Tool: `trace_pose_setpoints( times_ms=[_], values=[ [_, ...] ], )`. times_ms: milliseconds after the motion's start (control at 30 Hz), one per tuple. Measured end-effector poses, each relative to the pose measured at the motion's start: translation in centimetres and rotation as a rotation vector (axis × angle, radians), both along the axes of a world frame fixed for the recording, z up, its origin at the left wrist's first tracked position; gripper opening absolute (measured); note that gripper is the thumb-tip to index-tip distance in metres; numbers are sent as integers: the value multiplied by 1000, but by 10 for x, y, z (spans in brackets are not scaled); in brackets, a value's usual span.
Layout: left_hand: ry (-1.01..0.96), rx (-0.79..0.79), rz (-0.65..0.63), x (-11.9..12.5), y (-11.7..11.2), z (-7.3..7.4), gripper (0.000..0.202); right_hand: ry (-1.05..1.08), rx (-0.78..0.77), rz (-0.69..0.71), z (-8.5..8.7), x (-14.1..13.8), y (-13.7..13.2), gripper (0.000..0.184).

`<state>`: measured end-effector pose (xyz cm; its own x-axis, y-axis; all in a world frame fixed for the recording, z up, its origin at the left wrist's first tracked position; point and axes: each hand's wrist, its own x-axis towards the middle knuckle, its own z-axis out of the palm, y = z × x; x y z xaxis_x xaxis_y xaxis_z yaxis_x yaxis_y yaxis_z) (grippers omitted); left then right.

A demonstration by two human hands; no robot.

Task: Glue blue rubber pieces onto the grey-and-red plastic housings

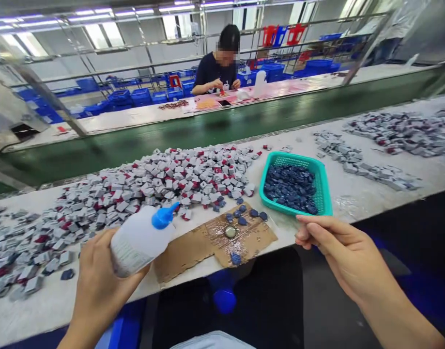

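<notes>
Squeeze bottle (140,240) tilted in the grasping left hand (99,286), blue nozzle (163,216) aimed over cardboard (182,257) at the worktop's (26,325) front edge; right hand (338,257) empty, relaxed

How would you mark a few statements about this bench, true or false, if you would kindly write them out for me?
1. The left hand grips a white plastic squeeze bottle with a blue nozzle. True.
2. The right hand is gripping the teal plastic basket. False: it shows nothing in its grip and sits just by the basket's near corner.
3. The basket holds dark blue pieces. True.
4. The person at the far bench is wearing a white top. False: their top is dark.
</notes>
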<state>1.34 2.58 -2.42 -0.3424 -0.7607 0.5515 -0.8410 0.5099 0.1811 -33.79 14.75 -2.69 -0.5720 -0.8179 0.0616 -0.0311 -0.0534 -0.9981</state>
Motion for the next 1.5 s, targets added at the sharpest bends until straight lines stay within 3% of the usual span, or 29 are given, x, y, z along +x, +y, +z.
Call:
trace_pose_setpoints(
  times_ms=[133, 467, 733, 1500],
  values=[
    [-267, -147, -130, -14, -1, -8, 51, -24, -37, 2, -1, -4, 5, 18],
    [-558, -204, -223, -31, -6, -9, 49, -85, -53, -35, -7, -15, 8, 19],
    [-698, -321, -253, -45, -9, 8, 38, -125, -72, -7, -17, -20, 9, 18],
    [-777, -348, -330, -58, -16, 23, 36, -172, -105, 1, -31, -20, 9, 15]
  ],
)
